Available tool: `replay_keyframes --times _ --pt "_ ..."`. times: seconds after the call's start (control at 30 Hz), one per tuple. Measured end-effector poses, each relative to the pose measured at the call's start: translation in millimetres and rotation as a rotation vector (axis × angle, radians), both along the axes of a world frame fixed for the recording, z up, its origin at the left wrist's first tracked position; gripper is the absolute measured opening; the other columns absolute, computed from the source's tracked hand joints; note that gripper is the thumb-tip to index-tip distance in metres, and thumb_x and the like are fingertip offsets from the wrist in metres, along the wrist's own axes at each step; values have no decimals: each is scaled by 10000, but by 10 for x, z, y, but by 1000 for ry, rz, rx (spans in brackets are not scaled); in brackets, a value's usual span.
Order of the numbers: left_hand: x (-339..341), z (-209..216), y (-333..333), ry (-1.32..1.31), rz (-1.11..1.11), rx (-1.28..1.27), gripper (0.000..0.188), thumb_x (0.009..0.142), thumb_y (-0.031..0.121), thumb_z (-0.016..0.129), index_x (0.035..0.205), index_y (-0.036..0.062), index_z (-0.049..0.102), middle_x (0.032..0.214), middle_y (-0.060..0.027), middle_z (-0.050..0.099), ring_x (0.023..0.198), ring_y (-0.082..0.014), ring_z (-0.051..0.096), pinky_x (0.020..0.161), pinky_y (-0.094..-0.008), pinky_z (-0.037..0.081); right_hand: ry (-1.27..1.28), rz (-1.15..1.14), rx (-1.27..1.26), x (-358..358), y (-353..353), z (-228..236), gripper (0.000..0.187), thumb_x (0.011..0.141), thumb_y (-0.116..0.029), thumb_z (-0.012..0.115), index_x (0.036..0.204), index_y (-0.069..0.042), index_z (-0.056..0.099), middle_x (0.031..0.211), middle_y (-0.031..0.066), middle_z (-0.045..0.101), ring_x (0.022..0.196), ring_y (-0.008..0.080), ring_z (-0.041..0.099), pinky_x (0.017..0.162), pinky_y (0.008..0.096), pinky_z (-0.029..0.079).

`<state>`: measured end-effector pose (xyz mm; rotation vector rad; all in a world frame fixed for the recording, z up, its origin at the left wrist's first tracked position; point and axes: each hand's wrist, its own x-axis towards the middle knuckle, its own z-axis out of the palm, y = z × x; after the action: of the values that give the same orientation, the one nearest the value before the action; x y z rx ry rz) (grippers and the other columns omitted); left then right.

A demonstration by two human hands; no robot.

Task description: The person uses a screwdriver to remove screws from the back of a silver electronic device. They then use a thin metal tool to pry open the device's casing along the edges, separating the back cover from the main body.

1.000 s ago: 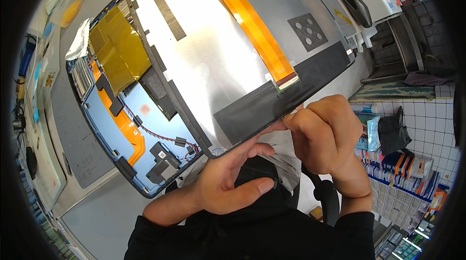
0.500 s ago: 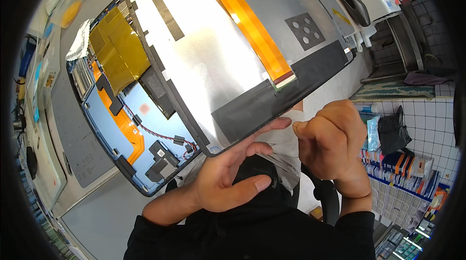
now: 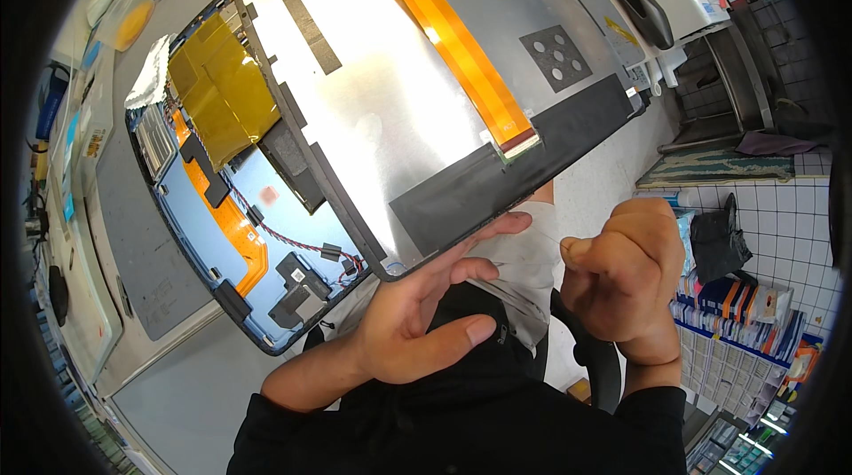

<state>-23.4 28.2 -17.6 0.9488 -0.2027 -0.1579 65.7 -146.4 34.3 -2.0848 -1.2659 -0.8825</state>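
Left grip: palm up, thumb spread wide, not closed round anything, fingers at the near edge of the display panel
Right grip: curled tight, thumb against forefinger, apart from the panel; cannot tell whether something small is pinched
Panel: silver back up, beyond the left grip
Black strip: along the panel edge nearest both grips
Orange ribbon cable: running from that strip away from the grips
Blue casing: opened, left of both grips

One display panel noted at the left fingers. Farther from them: two orange ribbon cables, one open casing.
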Motion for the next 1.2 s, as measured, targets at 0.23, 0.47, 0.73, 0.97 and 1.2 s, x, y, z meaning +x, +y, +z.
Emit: replay_keyframes --times 0.23,0.47,0.73,0.97,1.2 --pt "24 -16 29 -36 -36 -25 764 838 66 588 1496 -51 218 1533 -263 259 1434 -337 281 1012 -364 363 11 -16 -45 -35 -38 119 323 559 -78 772 855 -84 641 707 36 548 536 206 517 438 291 394" --pt "24 -23 34 -50 -49 -49 746 826 -20 543 1498 -39 220 1528 -249 277 1442 -326 271 1015 -368 354 88 -55 3 -126 -51 148 322 577 -48 803 835 -110 621 741 36 549 599 220 531 480 310 407" --pt "9 -17 36 -47 -46 -37 738 831 -20 534 1500 -43 221 1540 -236 267 1436 -328 283 1019 -374 356 259 -70 -51 -116 -214 304 161 694 -56 718 747 -106 574 737 42 548 664 242 527 592 364 431" --pt "-3 26 -30 86 36 -15 840 853 276 685 1460 -120 261 1537 -308 226 1397 -347 335 986 -351 417 142 10 -59 199 -317 39 198 740 -121 667 633 -59 513 576 84 456 451 232 425 413 313 314" --pt "22 -76 12 -33 -18 -31 705 858 15 552 1496 -23 252 1525 -238 304 1422 -312 308 1013 -353 360 -25 -108 13 267 -314 -91 168 646 35 679 770 -68 632 740 60 592 556 184 533 455 278 380"
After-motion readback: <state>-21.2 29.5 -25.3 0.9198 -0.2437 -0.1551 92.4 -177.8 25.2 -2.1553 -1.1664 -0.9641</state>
